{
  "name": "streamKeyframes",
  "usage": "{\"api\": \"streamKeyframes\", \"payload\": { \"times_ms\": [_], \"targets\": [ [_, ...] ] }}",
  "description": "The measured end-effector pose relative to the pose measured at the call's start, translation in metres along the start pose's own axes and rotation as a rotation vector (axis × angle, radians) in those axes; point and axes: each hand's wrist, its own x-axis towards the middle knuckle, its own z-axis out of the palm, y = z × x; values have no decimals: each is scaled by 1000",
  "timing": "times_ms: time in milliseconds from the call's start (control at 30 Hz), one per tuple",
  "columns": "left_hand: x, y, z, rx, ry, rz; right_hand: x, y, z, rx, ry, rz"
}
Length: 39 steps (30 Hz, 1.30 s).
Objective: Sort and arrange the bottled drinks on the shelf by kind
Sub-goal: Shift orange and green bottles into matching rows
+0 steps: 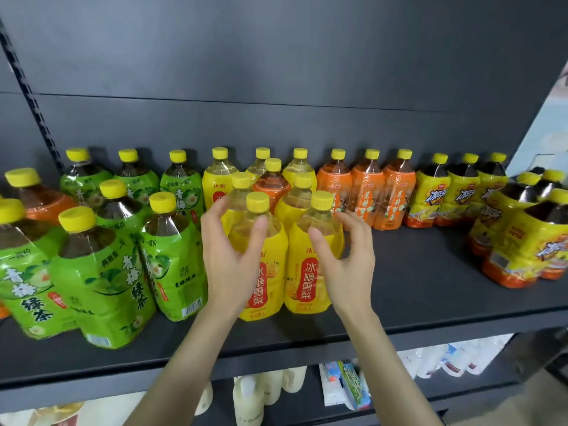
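Fingers [214,214] of the left hand [229,265] curl round the front-left pear-drink bottle [273,259], thumb pressed on its shoulder — a grip. The right hand [349,265] is loosely spread, its thumb against the front-right pear-drink bottle [302,281], its fingers beside the neck — contact there is unclear. Both bottles stand upright mid-shelf [430,287], between green plum-tea bottles [101,272] and orange jasmine-tea bottles [365,192].
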Motion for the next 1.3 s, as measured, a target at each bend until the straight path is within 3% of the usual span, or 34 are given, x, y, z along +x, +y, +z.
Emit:
{"api": "streamKeyframes", "payload": {
  "times_ms": [167, 300, 533, 700, 933, 1067, 1133, 1233, 1300],
  "targets": [
    [68, 27, 7, 38, -248, 83, 51, -31, 2, 44, -22, -135],
    [82, 20, 13, -22, -527, -32, 104, -45, 24, 1, -249, -107],
    [79, 8, 21, -149, -447, -85, 175, -29, 63, -251, -723, -13],
    [76, 6, 19, -204, -441, -87, 196, -17, 89, -227, -875, 84],
    [78, 13, 17, -198, -430, -97, 204, -10, 102, -157, -791, 73],
    [105, 23, 10, -184, -271, 12, 210, -20, 97, -56, -652, 35],
    [129, 26, 10, -33, -211, 54, 219, -39, 93, 20, -575, -29],
    [165, 28, 19, 274, -293, 4, 233, -76, 81, 155, -483, -116],
    [182, 36, 24, 327, -425, -28, 240, -100, 72, 234, -439, -184]
  ]
}}
